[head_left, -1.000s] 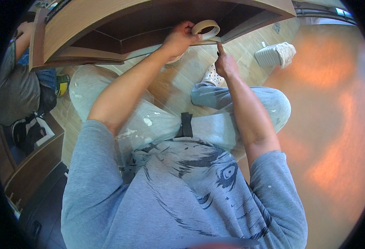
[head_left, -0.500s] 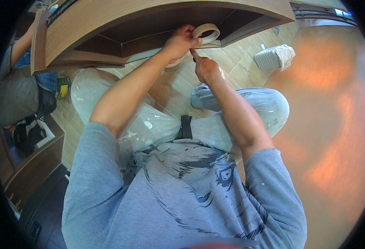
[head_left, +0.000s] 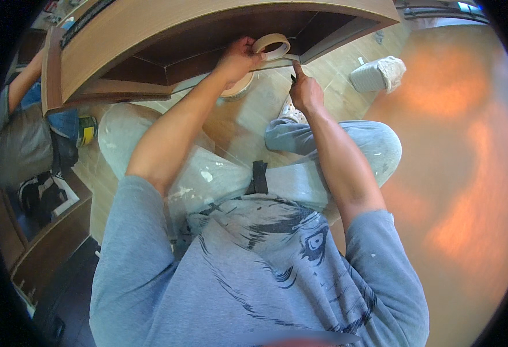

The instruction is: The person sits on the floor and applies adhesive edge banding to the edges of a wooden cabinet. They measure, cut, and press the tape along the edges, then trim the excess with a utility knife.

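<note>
My left hand (head_left: 236, 59) is closed on a roll of masking tape (head_left: 260, 48), held upright at the front edge of a brown wooden cabinet (head_left: 219, 22). A pale strip (head_left: 277, 63) runs along that edge, from the roll toward the right corner. On the strip's right end, my right hand (head_left: 307, 92) presses its outstretched index finger. The other fingers are curled round a small dark object (head_left: 293, 78), mostly hidden, whose kind I cannot make out. Below my left wrist, a round tan-rimmed thing (head_left: 239, 88) sits on the floor, partly covered by the forearm.
A white ribbed container (head_left: 367, 78) with a pale cloth over it stands on the tiled floor at right. Beyond lies a broad brown panel (head_left: 447, 144). At far left another person (head_left: 28, 136) works beside a green and yellow can (head_left: 87, 130). My bent knees flank the work.
My right hand has slid right along the cabinet edge, away from the roll, and more of the pale strip shows. The roll and left hand appear slightly further left as the view shifts.
</note>
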`<state>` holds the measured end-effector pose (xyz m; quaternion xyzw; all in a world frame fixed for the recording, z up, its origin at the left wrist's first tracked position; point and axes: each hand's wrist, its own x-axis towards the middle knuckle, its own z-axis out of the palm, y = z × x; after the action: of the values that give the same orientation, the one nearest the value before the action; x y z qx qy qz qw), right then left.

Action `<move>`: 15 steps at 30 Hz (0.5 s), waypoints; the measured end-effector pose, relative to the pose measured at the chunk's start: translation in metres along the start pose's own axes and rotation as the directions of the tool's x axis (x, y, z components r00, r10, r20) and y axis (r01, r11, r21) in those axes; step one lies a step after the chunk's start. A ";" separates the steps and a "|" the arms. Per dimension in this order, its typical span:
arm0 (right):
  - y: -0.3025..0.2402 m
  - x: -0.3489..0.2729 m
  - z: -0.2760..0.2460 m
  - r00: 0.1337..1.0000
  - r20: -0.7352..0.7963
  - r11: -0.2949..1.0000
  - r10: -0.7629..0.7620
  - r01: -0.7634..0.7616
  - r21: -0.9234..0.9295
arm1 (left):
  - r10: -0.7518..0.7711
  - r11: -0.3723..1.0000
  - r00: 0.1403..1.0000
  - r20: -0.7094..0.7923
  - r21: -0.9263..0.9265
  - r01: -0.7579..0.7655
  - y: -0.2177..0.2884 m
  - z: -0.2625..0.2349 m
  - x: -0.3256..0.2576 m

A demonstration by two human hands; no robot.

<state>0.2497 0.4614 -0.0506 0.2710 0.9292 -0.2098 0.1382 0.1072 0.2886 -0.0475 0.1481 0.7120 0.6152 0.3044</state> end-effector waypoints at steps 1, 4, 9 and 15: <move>0.003 -0.003 0.000 0.999 -0.021 0.999 -0.034 0.035 0.023 | -0.005 1.000 1.000 0.009 0.002 0.005 0.001 0.001 0.000; 0.016 -0.002 0.003 0.998 0.012 0.983 -0.065 0.062 0.175 | -0.012 0.999 0.999 0.041 -0.051 0.014 0.003 0.004 -0.002; 0.034 0.012 0.004 0.905 0.423 0.746 0.031 -0.303 0.593 | -0.033 0.994 0.998 0.057 -0.100 0.039 0.002 0.006 -0.005; 0.031 0.011 0.007 0.906 0.420 0.276 -0.056 -0.390 0.879 | -0.065 0.985 0.995 0.076 -0.156 0.076 0.000 0.005 -0.010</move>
<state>0.2593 0.4870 -0.0706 0.3525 0.5417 -0.7493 0.1445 0.1182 0.2865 -0.0447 0.1196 0.6543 0.6533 0.3616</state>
